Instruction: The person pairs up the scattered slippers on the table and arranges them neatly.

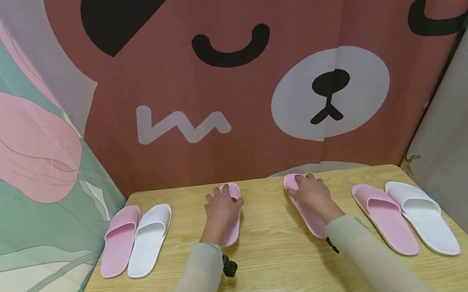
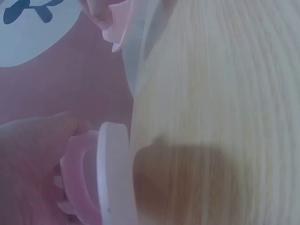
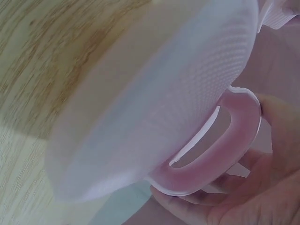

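Observation:
Near the back of the wooden table, my left hand (image 1: pixel 221 212) grips a pink slipper (image 1: pixel 232 235) by its strap from above. Farther right, my right hand (image 1: pixel 312 196) holds another pink slipper (image 1: pixel 311 219) in the same way, its toe pointing to the back. In the left wrist view, the fingers wrap over the strap of the slipper (image 2: pixel 115 178), and a shadow falls on the wood beside it. The right wrist view shows the dotted footbed of the slipper (image 3: pixel 187 93) tilted, with fingers around its strap. Whether either sole touches the table, I cannot tell.
At the left, a pink slipper (image 1: pixel 118 249) lies beside a white slipper (image 1: pixel 147 250). Another pink slipper (image 1: pixel 393 225) and white slipper (image 1: pixel 432 227) lie at the right. A brown bear-print curtain (image 1: pixel 252 143) hangs behind the wooden table (image 1: pixel 275 271), with printed curtains at both sides.

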Demonstrator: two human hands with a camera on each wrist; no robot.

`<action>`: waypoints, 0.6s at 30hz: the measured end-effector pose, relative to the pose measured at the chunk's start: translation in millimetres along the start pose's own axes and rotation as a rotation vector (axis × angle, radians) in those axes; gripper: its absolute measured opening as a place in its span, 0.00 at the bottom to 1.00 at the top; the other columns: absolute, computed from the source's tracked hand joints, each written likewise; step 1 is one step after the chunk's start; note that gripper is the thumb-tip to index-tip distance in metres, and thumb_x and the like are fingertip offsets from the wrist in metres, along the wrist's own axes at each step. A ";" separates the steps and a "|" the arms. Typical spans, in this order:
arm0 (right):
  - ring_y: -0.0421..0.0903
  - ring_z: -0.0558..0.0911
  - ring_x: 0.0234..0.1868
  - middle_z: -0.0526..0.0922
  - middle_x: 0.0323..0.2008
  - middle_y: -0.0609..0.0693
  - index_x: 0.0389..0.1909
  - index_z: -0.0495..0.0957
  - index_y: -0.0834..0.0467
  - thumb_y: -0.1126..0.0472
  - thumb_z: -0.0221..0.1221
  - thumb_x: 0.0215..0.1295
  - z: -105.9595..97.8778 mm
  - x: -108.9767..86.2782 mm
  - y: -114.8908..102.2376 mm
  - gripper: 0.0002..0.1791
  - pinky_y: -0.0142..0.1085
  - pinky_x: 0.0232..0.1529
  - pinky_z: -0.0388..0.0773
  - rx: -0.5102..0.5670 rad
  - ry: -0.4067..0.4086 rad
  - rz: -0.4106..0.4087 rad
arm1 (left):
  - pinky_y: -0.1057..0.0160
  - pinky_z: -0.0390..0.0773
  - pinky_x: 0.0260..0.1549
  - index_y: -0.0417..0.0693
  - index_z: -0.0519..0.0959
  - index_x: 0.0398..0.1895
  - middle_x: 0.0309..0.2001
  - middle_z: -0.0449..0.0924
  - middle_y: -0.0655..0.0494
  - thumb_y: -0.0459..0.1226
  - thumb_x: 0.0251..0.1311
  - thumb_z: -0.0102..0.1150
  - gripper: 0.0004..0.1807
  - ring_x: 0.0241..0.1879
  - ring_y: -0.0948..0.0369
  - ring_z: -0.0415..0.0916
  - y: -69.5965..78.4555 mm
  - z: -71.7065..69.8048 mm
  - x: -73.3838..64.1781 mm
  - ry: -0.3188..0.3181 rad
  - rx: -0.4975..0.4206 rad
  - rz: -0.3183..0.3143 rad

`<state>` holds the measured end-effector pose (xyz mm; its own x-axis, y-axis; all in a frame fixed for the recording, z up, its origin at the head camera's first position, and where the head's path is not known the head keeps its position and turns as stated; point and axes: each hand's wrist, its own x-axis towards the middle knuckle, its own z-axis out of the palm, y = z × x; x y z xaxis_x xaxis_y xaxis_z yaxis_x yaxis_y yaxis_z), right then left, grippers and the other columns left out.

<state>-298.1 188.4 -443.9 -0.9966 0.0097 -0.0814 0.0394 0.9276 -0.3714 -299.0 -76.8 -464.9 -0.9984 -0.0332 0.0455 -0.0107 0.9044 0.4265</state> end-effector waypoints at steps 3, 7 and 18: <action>0.74 0.68 0.63 0.64 0.69 0.70 0.76 0.62 0.59 0.39 0.52 0.72 1.4 2.2 -1.5 0.40 0.68 0.56 0.70 0.005 0.003 0.006 | 0.37 0.71 0.56 0.45 0.65 0.74 0.67 0.67 0.39 0.55 0.64 0.60 0.40 0.62 0.37 0.64 4.4 1.4 0.9 0.005 -0.009 0.011; 0.73 0.69 0.63 0.65 0.69 0.69 0.75 0.63 0.58 0.38 0.52 0.72 5.8 5.9 -5.1 0.40 0.67 0.55 0.71 0.002 0.007 0.014 | 0.36 0.71 0.56 0.44 0.65 0.74 0.67 0.67 0.37 0.55 0.65 0.60 0.40 0.63 0.36 0.64 8.4 4.7 2.1 0.003 -0.012 0.025; 0.71 0.70 0.62 0.68 0.67 0.69 0.73 0.66 0.58 0.38 0.53 0.71 12.5 13.2 -19.3 0.38 0.65 0.55 0.72 0.019 0.030 0.028 | 0.36 0.71 0.56 0.45 0.65 0.74 0.67 0.66 0.37 0.55 0.67 0.58 0.39 0.63 0.36 0.64 15.5 13.7 9.7 0.004 0.007 0.050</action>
<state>-311.2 165.9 -449.3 -0.9968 0.0474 -0.0640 0.0686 0.9196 -0.3869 -309.7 -57.2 -470.3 -0.9975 0.0105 0.0704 0.0390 0.9079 0.4174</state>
